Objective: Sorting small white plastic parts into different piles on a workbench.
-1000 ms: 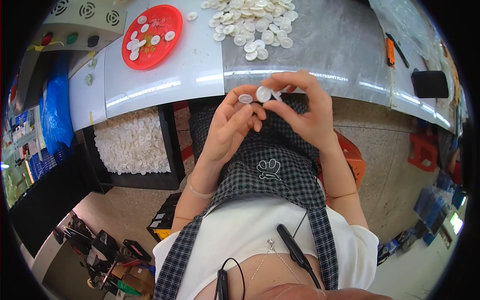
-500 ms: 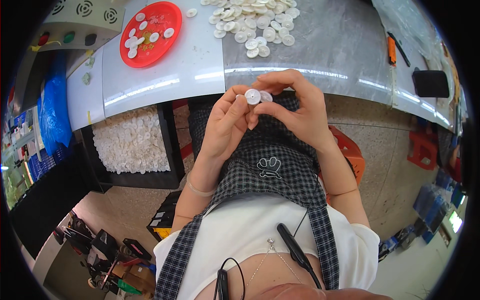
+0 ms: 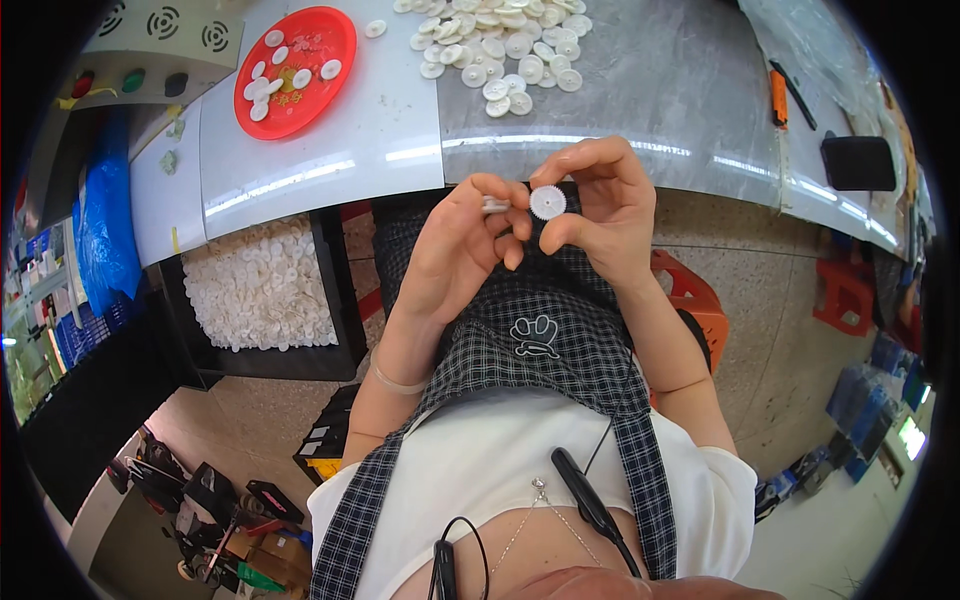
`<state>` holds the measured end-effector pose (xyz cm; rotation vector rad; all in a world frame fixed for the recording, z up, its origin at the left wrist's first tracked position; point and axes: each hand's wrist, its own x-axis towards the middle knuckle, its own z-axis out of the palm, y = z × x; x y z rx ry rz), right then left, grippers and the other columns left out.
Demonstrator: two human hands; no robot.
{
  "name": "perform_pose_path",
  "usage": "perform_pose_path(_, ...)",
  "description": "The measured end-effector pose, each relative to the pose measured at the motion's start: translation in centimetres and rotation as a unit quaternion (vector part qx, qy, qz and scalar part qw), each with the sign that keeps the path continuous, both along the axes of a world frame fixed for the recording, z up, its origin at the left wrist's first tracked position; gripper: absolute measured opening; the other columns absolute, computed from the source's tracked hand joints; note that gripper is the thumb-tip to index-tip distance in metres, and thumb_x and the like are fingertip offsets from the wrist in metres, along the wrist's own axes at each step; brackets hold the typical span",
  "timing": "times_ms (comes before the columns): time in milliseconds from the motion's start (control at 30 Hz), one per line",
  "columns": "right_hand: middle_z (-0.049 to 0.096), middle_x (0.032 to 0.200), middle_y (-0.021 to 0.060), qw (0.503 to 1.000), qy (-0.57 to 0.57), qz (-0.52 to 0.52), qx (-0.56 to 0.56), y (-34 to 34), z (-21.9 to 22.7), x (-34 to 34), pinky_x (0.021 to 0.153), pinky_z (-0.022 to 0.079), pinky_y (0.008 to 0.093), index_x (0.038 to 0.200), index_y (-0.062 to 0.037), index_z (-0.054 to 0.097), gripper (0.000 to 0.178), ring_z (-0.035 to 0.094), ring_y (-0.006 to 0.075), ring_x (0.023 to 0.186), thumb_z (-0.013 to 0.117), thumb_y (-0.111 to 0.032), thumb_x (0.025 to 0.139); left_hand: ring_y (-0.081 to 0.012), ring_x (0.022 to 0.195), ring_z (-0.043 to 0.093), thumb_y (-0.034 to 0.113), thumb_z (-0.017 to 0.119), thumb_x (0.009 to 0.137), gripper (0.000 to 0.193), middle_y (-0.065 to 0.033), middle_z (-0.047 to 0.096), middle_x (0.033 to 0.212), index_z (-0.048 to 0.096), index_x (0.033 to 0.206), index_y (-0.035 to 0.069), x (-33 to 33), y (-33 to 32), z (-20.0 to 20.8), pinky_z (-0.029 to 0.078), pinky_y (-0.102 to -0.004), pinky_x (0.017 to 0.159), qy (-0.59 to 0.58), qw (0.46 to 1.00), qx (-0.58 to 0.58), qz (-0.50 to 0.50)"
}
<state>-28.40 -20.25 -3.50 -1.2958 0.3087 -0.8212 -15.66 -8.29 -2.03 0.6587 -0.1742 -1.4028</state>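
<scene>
Both hands are raised in front of the table's near edge, close together. My right hand [image 3: 608, 215] pinches a white plastic gear [image 3: 548, 203] between thumb and fingers, its toothed round face turned up. In my left hand [image 3: 462, 235] a second white gear [image 3: 495, 205] is gripped by thumb and fingers and seen edge-on; whether more than one is there I cannot tell. A loose pile of white gears [image 3: 510, 45] lies on the grey tabletop beyond my hands. To its left a red plate [image 3: 330, 88] holds several more.
Below the table at left, a black bin [image 3: 345, 300] is filled with white gears. An orange cutter [image 3: 778, 98], a black pen [image 3: 797, 100] and a dark flat device [image 3: 860, 163] lie at the right. Red stools [image 3: 700, 305] stand beneath. A control box [image 3: 165, 50] is at the far left.
The two gears, overlapping before, are now apart. My right hand has drawn one rightward, and the gear in my left hand has turned edge-on.
</scene>
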Motion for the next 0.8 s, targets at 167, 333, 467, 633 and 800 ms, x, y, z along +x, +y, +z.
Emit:
perform_pose_path(167, 0.068, 0.101, 0.0090, 0.997, -0.072, 0.010, 0.036, 0.3, -0.7, 0.3, 0.093, 0.046, 0.0308, 0.112, -0.0028, 0.056, 0.056, 0.063, 0.0163, 0.099, 0.088, -0.006, 0.066, -0.0048, 0.072, 0.051, 0.034, 0.049, 0.102, 0.046, -0.0029, 0.059, 0.088, 0.051, 0.129, -0.003, -0.4, -0.2, -0.2, 0.040, -0.0186, 0.054, 0.021, 0.994, -0.030, -0.102)
perform_pose_path(333, 0.065, 0.113, 0.0107, 0.997, -0.040, 0.061, -0.040, -1.0, -0.4, 0.3, 0.096, 0.044, 0.0338, 0.114, -0.0027, 0.057, 0.049, 0.060, 0.0173, 0.108, 0.082, -0.015, 0.074, -0.0055, 0.069, 0.046, 0.034, 0.051, 0.101, 0.042, -0.0017, 0.055, 0.083, 0.054, 0.123, -0.002, -0.4, -0.4, -0.6, 0.037, -0.0185, 0.055, 0.019, 0.994, -0.051, -0.096)
perform_pose_path(467, 0.063, 0.122, 0.0126, 0.973, 0.084, -0.059, -0.206, -6.3, 0.3, 1.1, 0.104, 0.039, 0.0385, 0.121, -0.0057, 0.058, 0.047, 0.055, 0.0250, 0.119, 0.068, -0.038, 0.089, -0.0068, 0.068, 0.044, 0.036, 0.052, 0.101, 0.039, -0.0013, 0.051, 0.080, 0.055, 0.116, 0.000, 0.1, 0.0, -1.5, 0.036, -0.0197, 0.056, -0.028, 0.994, -0.073, -0.080)
perform_pose_path(633, 0.056, 0.136, 0.0094, 0.826, 0.271, -0.143, -0.473, -8.2, 0.7, 2.7, 0.108, 0.034, 0.0390, 0.128, -0.0113, 0.058, 0.036, 0.049, 0.0292, 0.127, 0.058, -0.023, 0.094, -0.0085, 0.074, 0.049, 0.038, 0.049, 0.101, 0.039, -0.0037, 0.054, 0.089, 0.053, 0.115, 0.002, 0.1, 0.2, -1.5, 0.041, -0.0209, 0.059, -0.028, 0.996, -0.060, -0.060)
perform_pose_path(800, 0.063, 0.121, 0.0070, 0.800, 0.271, -0.142, -0.515, -6.0, -0.6, 2.2, 0.096, 0.044, 0.0376, 0.117, -0.0084, 0.062, 0.030, 0.058, 0.0277, 0.113, 0.064, -0.021, 0.090, -0.0113, 0.082, 0.056, 0.040, 0.048, 0.101, 0.038, -0.0080, 0.058, 0.104, 0.050, 0.113, 0.004, 0.1, 0.2, -1.6, 0.046, -0.0226, 0.065, -0.017, 0.998, -0.044, -0.050)
